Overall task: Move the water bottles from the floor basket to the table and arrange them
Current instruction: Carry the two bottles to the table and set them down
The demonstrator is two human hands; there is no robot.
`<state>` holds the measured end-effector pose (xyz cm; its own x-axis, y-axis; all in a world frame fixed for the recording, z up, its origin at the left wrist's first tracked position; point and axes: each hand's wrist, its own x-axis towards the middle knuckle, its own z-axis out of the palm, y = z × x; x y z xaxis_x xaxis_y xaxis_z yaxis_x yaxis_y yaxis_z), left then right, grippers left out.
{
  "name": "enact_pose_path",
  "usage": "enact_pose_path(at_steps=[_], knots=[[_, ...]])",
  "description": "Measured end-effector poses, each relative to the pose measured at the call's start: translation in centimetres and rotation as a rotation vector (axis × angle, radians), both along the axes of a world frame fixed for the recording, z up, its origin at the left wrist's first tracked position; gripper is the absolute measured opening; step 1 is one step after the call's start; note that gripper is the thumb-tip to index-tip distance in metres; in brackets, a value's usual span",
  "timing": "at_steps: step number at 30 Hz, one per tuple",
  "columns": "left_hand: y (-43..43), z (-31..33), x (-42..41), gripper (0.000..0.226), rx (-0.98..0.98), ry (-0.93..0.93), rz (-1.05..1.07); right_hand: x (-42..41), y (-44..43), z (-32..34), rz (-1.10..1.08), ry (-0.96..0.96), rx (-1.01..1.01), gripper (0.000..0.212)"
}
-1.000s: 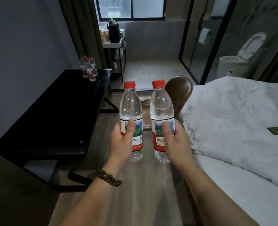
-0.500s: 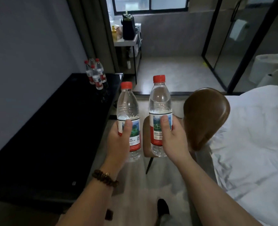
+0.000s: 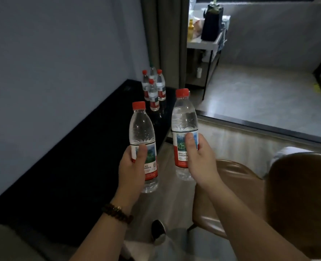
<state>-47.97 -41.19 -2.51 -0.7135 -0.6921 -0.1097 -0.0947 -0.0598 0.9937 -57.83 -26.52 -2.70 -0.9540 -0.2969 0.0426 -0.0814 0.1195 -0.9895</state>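
Note:
I carry two clear water bottles with red caps and red-and-green labels, both upright in the air. My left hand (image 3: 132, 170) grips the left bottle (image 3: 141, 129) around its label. My right hand (image 3: 200, 157) grips the right bottle (image 3: 184, 117) the same way, a little higher. Both bottles hang over the right edge of the long black table (image 3: 71, 157). At the table's far end stand several more bottles (image 3: 153, 87) in a tight cluster. The floor basket is out of view.
A brown leather chair (image 3: 278, 194) stands close on my right. A grey wall runs along the table's left side and a curtain (image 3: 165, 40) hangs behind the far bottles. Beyond it stands a white shelf unit (image 3: 205, 42) with a black bag. My shoe (image 3: 157, 227) shows on the floor.
I have walked forward along the table. The bottle cluster and the chair are nearer, the bed has left the view, and both held bottles have shifted left toward the table.

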Motion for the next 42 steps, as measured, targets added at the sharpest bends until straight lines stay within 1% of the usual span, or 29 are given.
enact_pose_path(at_steps=[2,4,8,11,14,16,18,20,22,23,25,26,28,30,31,34,36,39,42], knots=[[-3.1,-0.4,-2.1,0.066,0.012,-0.002,0.033,-2.4,-3.5,-0.3,0.043,-0.005,0.008,0.051],[-6.7,-0.4,-4.3,0.068,0.017,-0.005,0.047,-4.9,-7.4,-0.4,0.080,-0.012,0.006,0.052],[-13.4,0.3,-7.9,0.081,-0.017,0.003,0.106,-9.3,-14.3,0.0,0.179,-0.063,0.029,0.055],[-17.8,1.1,-10.3,0.079,-0.021,0.013,0.140,-12.4,-19.2,0.5,0.261,-0.111,0.005,0.060],[-21.4,1.6,-11.7,0.071,-0.024,0.004,0.189,-14.6,-23.4,0.9,0.323,-0.168,-0.004,0.074],[-23.5,1.9,-12.3,0.066,-0.027,0.006,0.232,-16.1,-26.0,1.4,0.367,-0.214,-0.021,0.079],[-25.5,2.0,-12.7,0.061,-0.021,0.004,0.277,-17.8,-28.3,1.9,0.430,-0.225,-0.012,0.075],[-27.2,2.0,-13.2,0.044,-0.009,-0.008,0.316,-19.5,-30.4,2.3,0.518,-0.231,0.010,0.069],[-29.1,1.9,-13.8,0.023,-0.020,-0.038,0.369,-21.1,-32.5,2.6,0.618,-0.195,0.067,0.069],[-30.0,1.9,-14.0,0.020,-0.048,-0.056,0.392,-22.1,-33.4,2.6,0.666,-0.185,0.083,0.065],[-31.8,2.0,-14.6,0.027,-0.143,-0.092,0.413,-24.2,-35.3,2.8,0.774,-0.129,0.112,0.051],[-32.6,2.1,-14.9,0.031,-0.192,-0.115,0.414,-25.4,-36.3,2.8,0.826,-0.082,0.138,0.049],[-33.7,2.1,-16.0,0.033,-0.273,-0.167,0.392,-28.1,-38.6,2.3,0.901,0.026,0.212,0.055],[-34.0,2.0,-17.7,0.032,-0.282,-0.202,0.396,-31.0,-40.8,1.5,0.983,0.145,0.280,0.067],[-34.2,1.7,-18.9,0.034,-0.290,-0.219,0.407,-32.6,-41.8,1.1,1.023,0.165,0.295,0.071],[-33.8,1.0,-22.9,0.044,-0.243,-0.263,0.447,-37.2,-43.5,0.7,1.129,0.162,0.316,0.074],[-33.5,0.6,-26.0,0.051,-0.196,-0.284,0.498,-40.2,-44.3,0.7,1.194,0.210,0.347,0.072],[-32.9,0.5,-30.5,0.061,-0.133,-0.313,0.590,-44.1,-44.9,1.0,1.278,0.292,0.380,0.063],[-32.5,0.8,-33.8,0.061,-0.100,-0.301,0.619,-47.1,-45.2,1.1,1.336,0.366,0.415,0.053]])
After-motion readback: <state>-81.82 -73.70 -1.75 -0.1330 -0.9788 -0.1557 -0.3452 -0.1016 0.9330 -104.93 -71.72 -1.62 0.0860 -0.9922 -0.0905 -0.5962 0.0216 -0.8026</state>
